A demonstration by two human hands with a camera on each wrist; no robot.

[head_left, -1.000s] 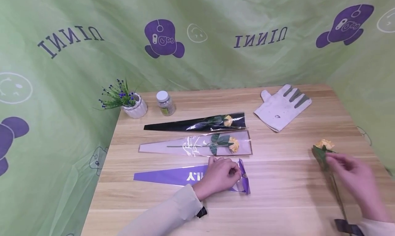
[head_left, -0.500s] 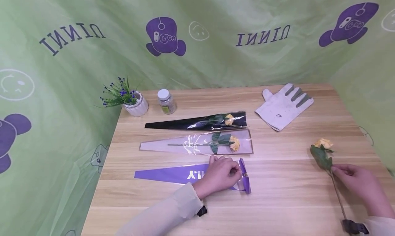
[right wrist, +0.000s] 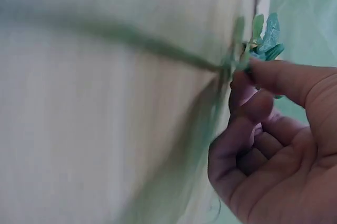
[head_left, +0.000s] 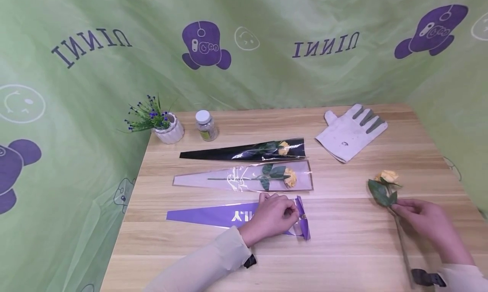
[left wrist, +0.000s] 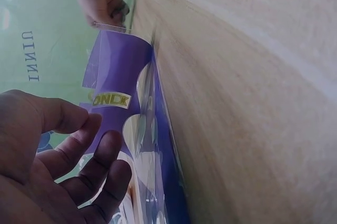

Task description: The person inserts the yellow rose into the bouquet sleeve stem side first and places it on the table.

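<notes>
My left hand (head_left: 272, 215) lies over the wide end of a purple flower sleeve (head_left: 206, 215), thumb and forefinger pinching its film. In the left wrist view the purple sleeve (left wrist: 124, 60) bulges upward beside the fingertips, with gold lettering on it. To the right, my right hand (head_left: 427, 224) pinches the stem of a yellow rose (head_left: 389, 176) just below its green leaves (head_left: 379, 193). The rose's bloom points away from me and its stem runs toward me. In the right wrist view the stem (right wrist: 152, 47) is blurred where it leaves the fingertips.
Beyond the purple sleeve lie a clear sleeve (head_left: 194, 181) and a black sleeve (head_left: 213, 154), each with a yellow rose inside. A work glove (head_left: 343, 137), a lidded jar (head_left: 206, 129) and a potted plant (head_left: 169, 133) stand or lie along the back of the table.
My right hand has slid from the leaves down to the stem and carried the rose leftward, toward the purple sleeve. My left hand has stayed in place.
</notes>
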